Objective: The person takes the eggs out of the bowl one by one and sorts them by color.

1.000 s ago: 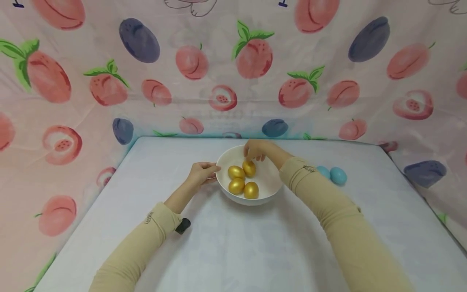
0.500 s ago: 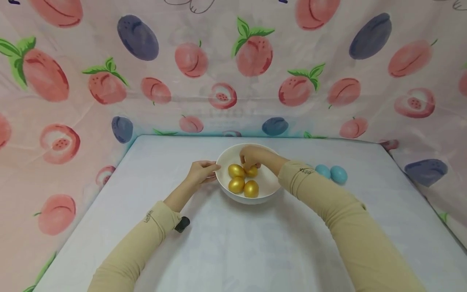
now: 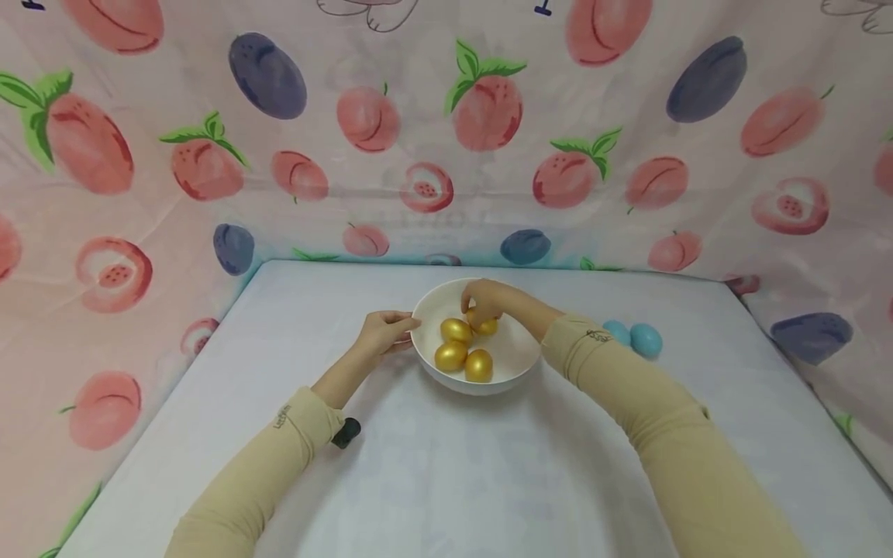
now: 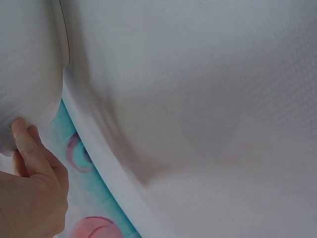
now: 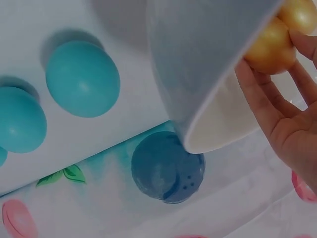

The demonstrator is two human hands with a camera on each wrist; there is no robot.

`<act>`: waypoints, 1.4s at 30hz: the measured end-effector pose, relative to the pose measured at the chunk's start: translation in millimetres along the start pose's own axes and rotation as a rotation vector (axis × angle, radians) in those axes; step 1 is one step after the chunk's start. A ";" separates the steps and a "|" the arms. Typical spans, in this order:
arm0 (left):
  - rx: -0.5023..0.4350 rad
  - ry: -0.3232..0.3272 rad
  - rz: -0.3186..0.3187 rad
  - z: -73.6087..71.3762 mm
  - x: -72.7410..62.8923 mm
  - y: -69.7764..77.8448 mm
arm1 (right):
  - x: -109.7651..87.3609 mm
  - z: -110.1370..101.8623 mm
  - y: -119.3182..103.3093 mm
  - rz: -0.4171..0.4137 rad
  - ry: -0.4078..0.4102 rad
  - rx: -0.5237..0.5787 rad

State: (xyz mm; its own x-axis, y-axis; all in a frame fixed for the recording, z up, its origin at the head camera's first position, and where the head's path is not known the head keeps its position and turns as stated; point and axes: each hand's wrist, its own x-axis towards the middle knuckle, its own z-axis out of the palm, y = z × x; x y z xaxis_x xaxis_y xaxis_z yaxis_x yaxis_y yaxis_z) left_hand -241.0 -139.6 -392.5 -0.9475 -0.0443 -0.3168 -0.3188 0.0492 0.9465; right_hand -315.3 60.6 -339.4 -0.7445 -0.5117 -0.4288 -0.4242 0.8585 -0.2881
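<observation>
A white bowl (image 3: pixel 518 350) stands on the table with several shiny gold eggs inside. My left hand (image 3: pixel 380 335) pinches its left rim, thumb over the edge and fingers against the outer wall. From the back right, my right hand (image 3: pixel 484 301) reaches into the bowl and grips one gold egg (image 3: pixel 488 326), partly hidden behind the fingers. In the right wrist view, thumb and fingers surround that gold egg (image 5: pixel 271 49). Close by it in the bowl lie another gold egg (image 3: pixel 456 331), one at the front left (image 3: pixel 450 356) and one at the front (image 3: pixel 478 366).
Right of the bowl lie turquoise eggs (image 3: pixel 646 340), partly behind the right sleeve; the right wrist view shows three, one cut off. A small black object (image 3: pixel 346 432) shows beside the left cuff (image 3: pixel 317 418). Fruit-printed cloth (image 3: pixel 425 186) hangs behind the white table (image 3: pixel 446 480).
My right hand has moved lower into the bowl and closed around the far gold egg, which has shifted slightly right. My left hand stays on the rim.
</observation>
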 end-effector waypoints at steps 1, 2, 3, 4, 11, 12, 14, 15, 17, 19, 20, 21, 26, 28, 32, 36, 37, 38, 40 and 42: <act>0.000 0.001 0.000 0.0 -0.2 0.0 | -0.8 0.1 1.3 -0.010 0.007 0.008; -0.001 -0.002 0.000 0.0 0.0 -0.1 | -1.9 0.2 2.4 -0.020 0.015 0.016; 0.001 -0.002 0.000 0.2 0.1 0.0 | -3.1 -0.2 3.3 -0.032 0.025 0.010; 0.001 0.000 -0.002 0.3 0.2 0.2 | -4.0 -0.5 4.1 -0.044 0.033 0.003; 0.007 0.002 -0.011 1.0 0.9 0.3 | -13.0 -4.2 8.0 -0.113 0.053 0.002; 0.006 0.003 -0.011 1.2 1.1 0.1 | -14.1 -4.4 9.0 -0.116 0.056 0.009; 0.007 0.001 -0.005 0.8 1.4 -0.1 | -15.5 -5.2 10.5 -0.123 0.062 0.022; 0.006 -0.001 -0.003 0.7 1.5 -0.3 | -16.4 -5.5 11.3 -0.126 0.068 0.024; 0.003 -0.005 0.005 0.4 1.5 -0.5 | -18.3 -5.8 13.1 -0.131 0.082 0.033; -0.003 -0.008 0.009 0.4 1.6 -0.8 | -20.5 -6.3 14.3 -0.137 0.098 0.043; -0.005 -0.006 0.008 0.2 1.5 -1.0 | -21.6 -6.3 14.6 -0.139 0.105 0.049; -0.007 -0.005 0.008 0.2 1.7 -1.1 | -22.8 -6.4 14.9 -0.144 0.112 0.055; -0.009 0.001 -0.003 0.7 2.0 -0.7 | -28.8 -5.9 16.6 -0.160 0.143 0.081; -0.006 0.004 -0.008 1.4 2.0 -0.3 | -31.9 -5.5 17.9 -0.167 0.160 0.095; 0.006 0.008 -0.013 2.0 2.1 -0.1 | -39.3 -3.7 19.1 -0.186 0.192 0.159; 0.017 0.013 -0.017 2.4 0.9 -0.5 | -47.3 -1.7 19.0 -0.202 0.228 0.212; 0.019 0.013 -0.016 2.6 0.7 -0.6 | -49.4 -1.2 19.1 -0.209 0.238 0.218; 0.019 0.013 -0.016 2.6 0.5 -0.5 | -51.3 -0.6 19.3 -0.215 0.249 0.224; 0.019 0.016 -0.014 2.8 0.2 0.0 | -55.2 0.4 19.7 -0.226 0.267 0.235; 0.020 0.015 -0.009 2.7 0.1 0.7 | -58.6 1.6 20.9 -0.239 0.281 0.249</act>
State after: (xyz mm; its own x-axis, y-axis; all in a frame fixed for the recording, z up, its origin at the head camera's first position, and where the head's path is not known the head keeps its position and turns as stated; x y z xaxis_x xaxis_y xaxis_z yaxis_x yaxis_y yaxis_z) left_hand -241.4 -136.8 -392.1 -0.9441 -0.0602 -0.3240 -0.3278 0.0684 0.9423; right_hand -279.7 108.4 -321.6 -0.7664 -0.6366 -0.0861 -0.4896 0.6656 -0.5632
